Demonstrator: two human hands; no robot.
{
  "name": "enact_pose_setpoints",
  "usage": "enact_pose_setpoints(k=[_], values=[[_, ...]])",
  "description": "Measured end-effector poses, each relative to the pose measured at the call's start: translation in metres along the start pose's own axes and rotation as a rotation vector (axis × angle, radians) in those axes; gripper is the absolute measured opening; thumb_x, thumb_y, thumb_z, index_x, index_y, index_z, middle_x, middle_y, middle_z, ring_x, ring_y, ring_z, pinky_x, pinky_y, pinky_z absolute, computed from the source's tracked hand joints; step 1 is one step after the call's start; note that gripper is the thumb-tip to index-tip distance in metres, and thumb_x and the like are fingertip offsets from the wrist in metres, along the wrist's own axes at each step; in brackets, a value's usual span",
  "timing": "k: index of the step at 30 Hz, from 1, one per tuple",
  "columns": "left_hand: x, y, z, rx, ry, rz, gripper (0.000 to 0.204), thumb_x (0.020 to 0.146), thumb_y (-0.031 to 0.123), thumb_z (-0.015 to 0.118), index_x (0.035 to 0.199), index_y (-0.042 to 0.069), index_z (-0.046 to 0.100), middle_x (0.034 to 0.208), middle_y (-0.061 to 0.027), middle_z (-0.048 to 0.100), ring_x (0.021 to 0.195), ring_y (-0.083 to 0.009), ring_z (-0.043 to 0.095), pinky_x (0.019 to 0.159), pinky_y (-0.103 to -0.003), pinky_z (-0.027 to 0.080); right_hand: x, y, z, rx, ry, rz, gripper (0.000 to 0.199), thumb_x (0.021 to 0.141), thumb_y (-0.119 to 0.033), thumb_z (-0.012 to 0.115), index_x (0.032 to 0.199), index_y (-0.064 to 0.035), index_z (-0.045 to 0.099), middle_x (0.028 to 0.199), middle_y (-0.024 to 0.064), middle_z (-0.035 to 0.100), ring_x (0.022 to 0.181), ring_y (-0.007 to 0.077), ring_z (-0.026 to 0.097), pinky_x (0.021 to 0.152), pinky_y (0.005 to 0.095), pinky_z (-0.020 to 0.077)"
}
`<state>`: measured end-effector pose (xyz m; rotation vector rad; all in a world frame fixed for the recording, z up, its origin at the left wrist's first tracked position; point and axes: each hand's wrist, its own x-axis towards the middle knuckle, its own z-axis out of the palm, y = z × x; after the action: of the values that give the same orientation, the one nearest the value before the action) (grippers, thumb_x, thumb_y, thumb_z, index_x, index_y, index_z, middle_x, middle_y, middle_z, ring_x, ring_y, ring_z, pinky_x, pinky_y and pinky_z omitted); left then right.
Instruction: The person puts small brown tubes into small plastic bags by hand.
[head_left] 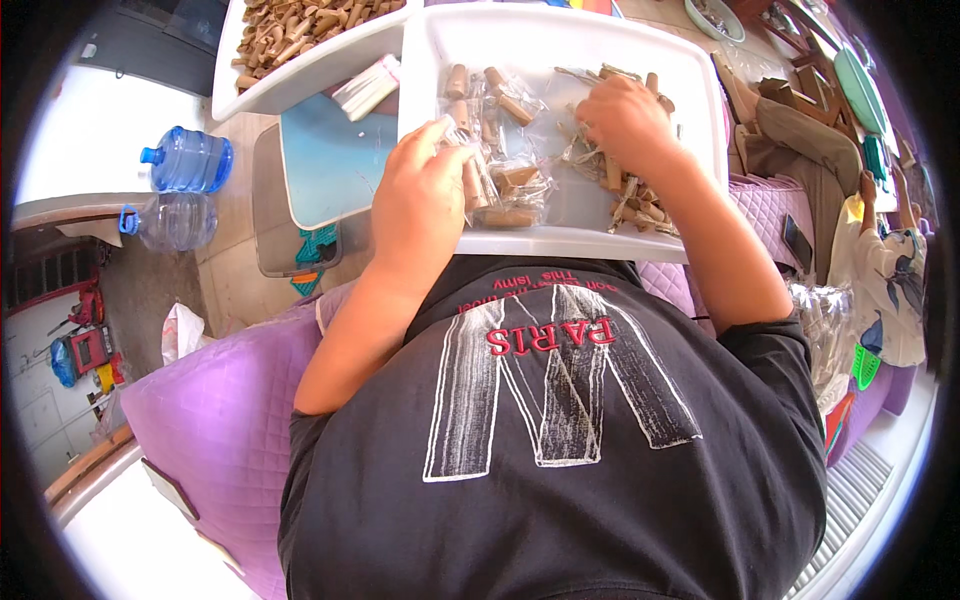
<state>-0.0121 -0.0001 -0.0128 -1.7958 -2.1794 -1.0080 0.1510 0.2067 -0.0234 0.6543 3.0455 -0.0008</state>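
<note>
A white plastic tray (565,242) lies in front of me. On its left side are several clear bags with brown cylindrical pieces (515,108) inside. My left hand (420,195) is closed at the tray's left part, gripping a clear plastic bag (482,180) between thumb and fingers. On the tray's right side is a loose pile of small brown pieces (640,208) and thin stick-like bits. Over the upper part of that pile, my right hand (632,122) has its fingers bent down and drawn together; what is between the fingertips is hidden.
A second white tray (315,62) heaped with brown pieces (300,30) stands at the upper left. Beside it, a bundle of flat clear bags (368,88) lies above a blue board (335,160). Two water jugs (190,160) are farther left. Another person's arm (868,205) shows at right.
</note>
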Motion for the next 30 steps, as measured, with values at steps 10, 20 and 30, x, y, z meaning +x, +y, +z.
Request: enact_pose_setpoints(k=[10, 20, 30], values=[[0.002, -0.003, 0.0, -0.012, 0.065, 0.002, 0.021, 0.074, 0.003, 0.058, 0.095, 0.004, 0.061, 0.107, -0.0145, 0.057, 0.102, -0.0303, 0.053, 0.087, -0.038, 0.043, 0.002, 0.008, 0.009, 0.343, 0.291, -0.045, 0.011, 0.071, -0.011, 0.06, 0.08, -0.0084, 0.065, 0.084, 0.0059, 0.059, 0.084, 0.0248, 0.055, 0.076, 0.0359, 0.0443], [0.015, 0.013, 0.006, -0.464, 0.045, -0.13, 0.037, 0.077, 0.01, 0.063, 0.112, 0.002, 0.053, 0.11, -0.0156, 0.057, 0.102, -0.0283, 0.054, 0.088, -0.035, 0.042, -0.018, -0.008, -0.038, 1.578, 0.473, 0.312, 0.013, 0.084, -0.008, 0.059, 0.095, -0.0014, 0.059, 0.082, 0.005, 0.062, 0.074, 0.0108, 0.059, 0.067, 0.0213, 0.0475], [0.025, 0.03, 0.034, -1.191, -0.26, -0.386, 0.054, 0.075, 0.017, 0.072, 0.118, -0.001, 0.044, 0.109, -0.013, 0.056, 0.099, -0.0193, 0.056, 0.084, -0.029, 0.045, -0.028, -0.046, -0.045, 2.104, 0.333, 0.368, 0.008, 0.085, -0.01, 0.058, 0.088, -0.003, 0.06, 0.082, 0.0087, 0.064, 0.072, 0.0126, 0.061, 0.067, 0.0236, 0.0505]])
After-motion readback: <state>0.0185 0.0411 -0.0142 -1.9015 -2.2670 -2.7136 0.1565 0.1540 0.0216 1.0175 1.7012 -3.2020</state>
